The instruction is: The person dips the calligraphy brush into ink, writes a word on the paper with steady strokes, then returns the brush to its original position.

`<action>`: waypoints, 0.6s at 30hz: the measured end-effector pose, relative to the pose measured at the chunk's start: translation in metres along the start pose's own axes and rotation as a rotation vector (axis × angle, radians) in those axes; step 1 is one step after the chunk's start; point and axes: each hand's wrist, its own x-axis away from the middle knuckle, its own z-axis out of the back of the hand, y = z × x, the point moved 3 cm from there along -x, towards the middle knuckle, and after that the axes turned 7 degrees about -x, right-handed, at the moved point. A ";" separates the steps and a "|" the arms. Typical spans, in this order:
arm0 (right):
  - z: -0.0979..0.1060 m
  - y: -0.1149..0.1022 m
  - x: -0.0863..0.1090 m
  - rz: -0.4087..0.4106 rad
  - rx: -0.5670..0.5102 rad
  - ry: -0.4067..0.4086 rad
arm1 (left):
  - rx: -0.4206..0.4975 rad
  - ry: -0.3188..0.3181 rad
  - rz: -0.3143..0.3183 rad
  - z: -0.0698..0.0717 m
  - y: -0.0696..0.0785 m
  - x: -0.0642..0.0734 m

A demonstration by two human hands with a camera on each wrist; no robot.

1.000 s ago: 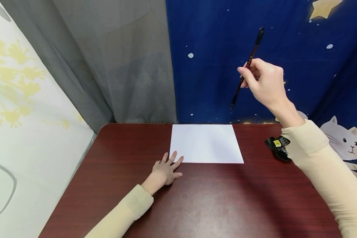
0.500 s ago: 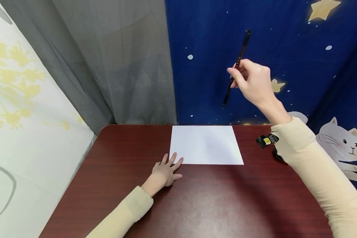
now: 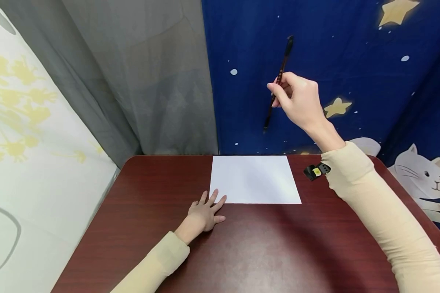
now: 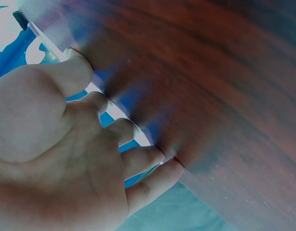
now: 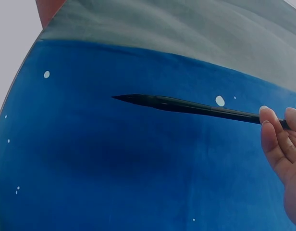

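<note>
In the upper right of the head view, the right hand (image 3: 300, 99) holds a brush (image 3: 282, 66) up in front of a blue curtain (image 3: 242, 32), its thumb and fingers pinching the dark handle near the middle. The brush leans slightly, its upper end tipped to the right, and its lower end hangs above a sheet of white paper (image 3: 254, 181), well apart from it. The right wrist view shows the dark bristles drawn to a fine point toward the left of the frame, with the pinching fingers at the right edge. The paper lies flat at the far edge of a reddish-brown tabletop (image 3: 161, 187), in the centre of the head view. At its lower left corner rests the left hand (image 3: 201, 213), palm down with the fingers spread; some fingertips reach over the paper's corner, while the thumb lies on the tabletop. Both arms wear cream sleeves (image 3: 381, 211), and a small black object with a yellow label (image 3: 316, 171) shows beside the right cuff. A gray curtain (image 3: 150, 81) hangs left of the blue one, and a white panel with yellow shapes (image 3: 40, 97) fills the left edge. A gray cat picture (image 3: 423, 173) shows at the right edge, below yellow stars (image 3: 397, 11).
</note>
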 end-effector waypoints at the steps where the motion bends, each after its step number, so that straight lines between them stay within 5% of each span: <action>1: -0.002 0.000 -0.001 -0.003 -0.005 -0.004 | 0.001 0.000 0.000 0.000 0.000 0.000; 18: -0.020 -0.009 -0.013 0.008 -0.062 -0.007 | -0.002 0.010 0.007 0.004 0.000 0.002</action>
